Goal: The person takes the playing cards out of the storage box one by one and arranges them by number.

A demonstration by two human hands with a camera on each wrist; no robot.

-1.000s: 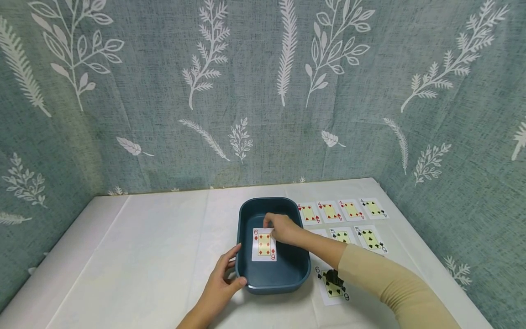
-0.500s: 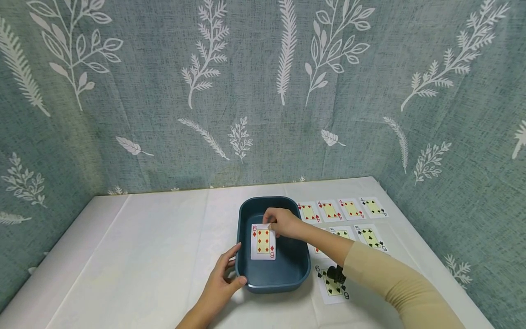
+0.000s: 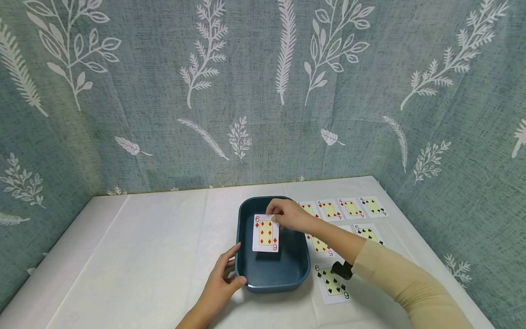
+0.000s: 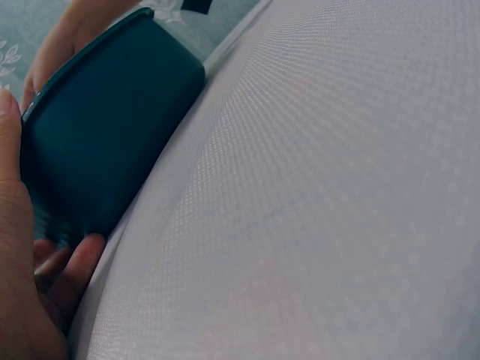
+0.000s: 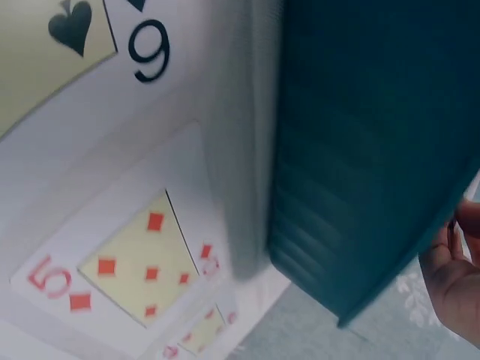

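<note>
A six of diamonds playing card [image 3: 265,234] is held face up over the dark blue plastic bin [image 3: 273,289]. My right hand [image 3: 289,214] pinches it at the upper right corner. Its shadow falls on the bin's floor, so the card hangs above it. My left hand [image 3: 223,276] holds the bin's near left corner. In the left wrist view the thumb [image 4: 9,135] is at the rim and the curled fingers [image 4: 75,274] touch the bin's outer side [image 4: 112,120] low down. In the right wrist view the right hand [image 5: 454,277] shows beyond the bin's wall [image 5: 367,165].
Right of the bin, a row of fours [image 3: 352,209] lies at the back. Before it lie fives, including diamonds [image 3: 319,245] and clubs [image 3: 370,233], partly covered by the right arm. A six of spades [image 3: 330,285] lies nearest. White cloth [image 3: 135,256] covers the table; patterned fabric [image 3: 255,137] rises behind.
My right hand has lifted the six of diamonds up from the bin's floor and slightly away from me. My left hand has stayed at the bin's corner.
</note>
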